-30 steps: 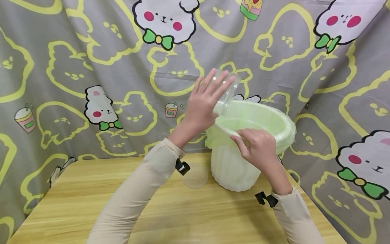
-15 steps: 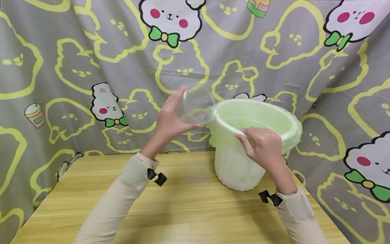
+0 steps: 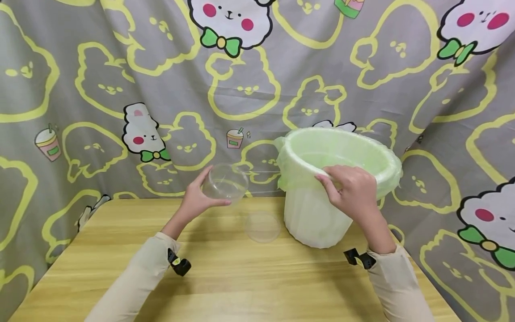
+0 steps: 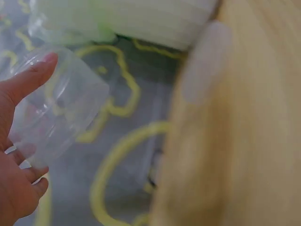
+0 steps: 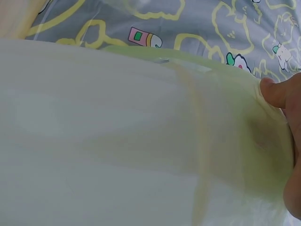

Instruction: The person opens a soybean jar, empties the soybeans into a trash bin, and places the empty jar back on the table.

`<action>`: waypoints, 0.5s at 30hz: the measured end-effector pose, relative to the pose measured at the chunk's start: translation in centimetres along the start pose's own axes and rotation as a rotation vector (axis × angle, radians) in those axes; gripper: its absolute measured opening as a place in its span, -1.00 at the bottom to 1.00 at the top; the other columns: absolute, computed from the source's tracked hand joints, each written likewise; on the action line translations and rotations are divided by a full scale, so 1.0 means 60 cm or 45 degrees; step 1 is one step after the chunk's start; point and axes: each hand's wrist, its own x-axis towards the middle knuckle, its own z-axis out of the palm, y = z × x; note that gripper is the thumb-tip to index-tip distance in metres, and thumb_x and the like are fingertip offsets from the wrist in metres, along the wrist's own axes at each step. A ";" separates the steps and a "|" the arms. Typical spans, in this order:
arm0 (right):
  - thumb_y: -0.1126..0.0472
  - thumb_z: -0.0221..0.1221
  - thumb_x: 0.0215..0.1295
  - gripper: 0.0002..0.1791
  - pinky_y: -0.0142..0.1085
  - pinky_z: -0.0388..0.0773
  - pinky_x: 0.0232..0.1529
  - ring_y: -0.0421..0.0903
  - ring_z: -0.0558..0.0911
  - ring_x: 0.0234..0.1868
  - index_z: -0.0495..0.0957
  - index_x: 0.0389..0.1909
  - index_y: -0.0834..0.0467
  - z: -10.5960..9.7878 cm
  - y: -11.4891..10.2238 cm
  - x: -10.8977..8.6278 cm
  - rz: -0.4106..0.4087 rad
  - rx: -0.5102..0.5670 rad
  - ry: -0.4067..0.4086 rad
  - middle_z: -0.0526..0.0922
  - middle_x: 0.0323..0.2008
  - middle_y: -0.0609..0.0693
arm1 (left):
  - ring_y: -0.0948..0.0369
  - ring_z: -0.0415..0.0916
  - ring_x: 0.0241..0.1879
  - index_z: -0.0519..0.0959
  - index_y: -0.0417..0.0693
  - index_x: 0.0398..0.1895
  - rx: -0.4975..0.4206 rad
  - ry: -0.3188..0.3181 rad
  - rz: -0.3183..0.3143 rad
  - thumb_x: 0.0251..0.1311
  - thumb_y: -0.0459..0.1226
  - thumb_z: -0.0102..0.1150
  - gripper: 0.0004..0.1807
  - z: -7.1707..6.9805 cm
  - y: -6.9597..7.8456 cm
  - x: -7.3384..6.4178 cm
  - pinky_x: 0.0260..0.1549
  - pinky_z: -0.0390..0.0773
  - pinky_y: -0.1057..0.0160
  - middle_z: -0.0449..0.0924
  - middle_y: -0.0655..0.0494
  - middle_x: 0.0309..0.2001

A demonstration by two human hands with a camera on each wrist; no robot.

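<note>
My left hand (image 3: 196, 200) grips a clear plastic tub (image 3: 226, 182) by its side, thumb on one side and fingers on the other, close over the back of the table. In the left wrist view the tub (image 4: 59, 106) is see-through, with no contents showing. My right hand (image 3: 353, 190) pinches the near rim of a white bin (image 3: 315, 223), lined with a pale green bag (image 3: 291, 172) folded over its edge. The right wrist view has the thumb (image 5: 275, 93) pressing on the bag-covered rim; the other fingers are hidden.
A clear round lid (image 3: 263, 226) lies flat on the wooden table (image 3: 241, 277), left of the bin. A grey patterned curtain (image 3: 177, 94) hangs right behind the table's back edge.
My left hand has carried the tub from above the bin's left rim, where it was tipped, leftward and down toward the table. The right hand keeps its hold on the rim.
</note>
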 end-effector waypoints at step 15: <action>-0.20 0.02 0.52 -0.42 -0.01 0.56 -0.56 0.07 0.66 -0.62 0.77 -0.31 0.19 0.001 0.001 -0.001 0.000 0.027 0.019 0.80 -0.43 0.11 | -0.21 -0.03 0.58 0.03 -0.06 0.64 0.009 -0.187 -0.222 -0.18 -0.09 0.70 0.33 -0.006 -0.116 -0.059 0.49 0.10 -0.30 0.03 -0.21 0.61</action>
